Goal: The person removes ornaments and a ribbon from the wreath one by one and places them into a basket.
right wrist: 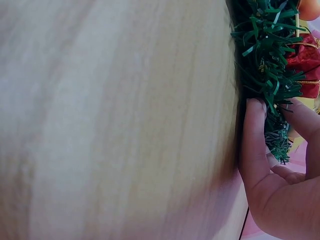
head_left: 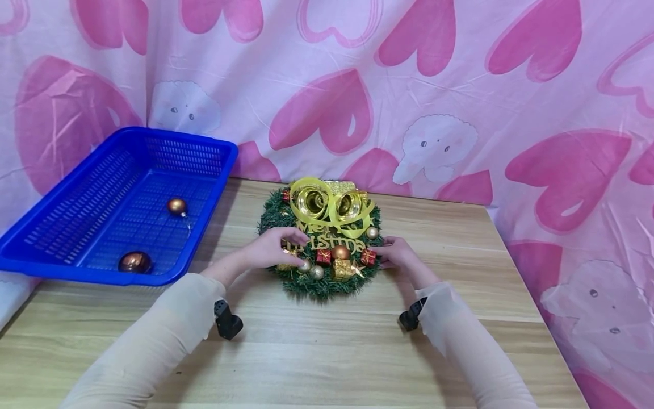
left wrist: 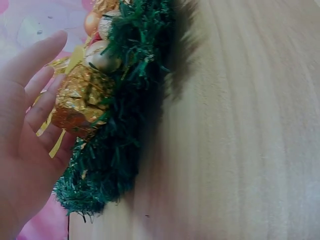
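A green Christmas wreath [head_left: 327, 289] lies on the table, decorated with gold bells [head_left: 313, 203], yellow ribbon, gold "Merry Christmas" lettering, small red and gold gift boxes and baubles. At its right edge, my right hand [head_left: 401, 258] pinches the green rim; the right wrist view shows the thumb low by the tabletop and a finger [right wrist: 302, 117] over the greenery. My left hand [head_left: 265, 250] hovers at the wreath's left side with fingers extended. In the left wrist view, that hand is beside a gold foil gift box [left wrist: 84, 97], partly in front of it; contact is unclear.
A blue plastic basket [head_left: 114, 278] stands at the left of the wooden table [head_left: 327, 352]. Inside it lie a small copper bauble [head_left: 176, 205] and a larger brown one [head_left: 135, 262]. A pink heart-patterned curtain [head_left: 317, 57] hangs behind the table and along its right side.
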The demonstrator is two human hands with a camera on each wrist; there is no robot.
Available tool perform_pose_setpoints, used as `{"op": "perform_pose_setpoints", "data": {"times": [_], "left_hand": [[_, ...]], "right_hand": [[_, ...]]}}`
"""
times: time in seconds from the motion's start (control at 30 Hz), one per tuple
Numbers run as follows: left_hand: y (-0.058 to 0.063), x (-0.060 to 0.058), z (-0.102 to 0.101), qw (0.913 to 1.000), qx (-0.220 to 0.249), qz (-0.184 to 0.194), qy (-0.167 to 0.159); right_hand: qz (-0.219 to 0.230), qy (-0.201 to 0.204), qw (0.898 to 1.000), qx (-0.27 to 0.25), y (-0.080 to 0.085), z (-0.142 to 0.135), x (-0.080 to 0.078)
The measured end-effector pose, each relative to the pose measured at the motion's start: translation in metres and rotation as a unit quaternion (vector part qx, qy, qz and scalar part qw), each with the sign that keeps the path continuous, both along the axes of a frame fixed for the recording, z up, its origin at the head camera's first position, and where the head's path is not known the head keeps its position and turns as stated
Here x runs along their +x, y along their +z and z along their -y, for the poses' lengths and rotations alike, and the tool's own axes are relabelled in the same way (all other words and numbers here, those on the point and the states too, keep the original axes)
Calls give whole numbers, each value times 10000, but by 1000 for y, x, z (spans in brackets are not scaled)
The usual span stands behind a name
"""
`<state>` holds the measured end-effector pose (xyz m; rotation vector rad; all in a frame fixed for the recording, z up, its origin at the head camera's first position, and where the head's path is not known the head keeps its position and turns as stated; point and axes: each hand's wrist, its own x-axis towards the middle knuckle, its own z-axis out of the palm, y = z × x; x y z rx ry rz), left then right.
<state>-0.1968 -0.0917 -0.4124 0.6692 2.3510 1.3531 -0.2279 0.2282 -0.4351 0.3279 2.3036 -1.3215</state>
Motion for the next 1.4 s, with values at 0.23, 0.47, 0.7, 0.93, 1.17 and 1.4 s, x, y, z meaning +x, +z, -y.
{"op": "perform_pose_setpoints", "data": {"times": [0.23, 0.47, 0.7, 0.93, 1.17, 1.4], "left_hand": [[-8, 1, -3, 9996, -100, -136, -210], [-9, 0, -6, 9934, -639, -701, -645], [-9, 1, -8, 9898, -848, -916, -688], [-11, 1, -8, 9878, -905, -1073, -672], [-9, 1, -7, 9909, -722, -997, -537], [-5, 1, -6, 9952, -481, -778, -334]], "right_hand": [[14, 21, 10000, -11, -1, 0, 0], [0, -20, 10000, 72, -1, -1, 0], [19, -30, 10000, 82, 0, -1, 1], [1, 10, 10000, 77, 0, -1, 1], [-2, -37, 10000, 73, -1, -1, 0], [9, -37, 10000, 86, -3, 0, 0]]}}
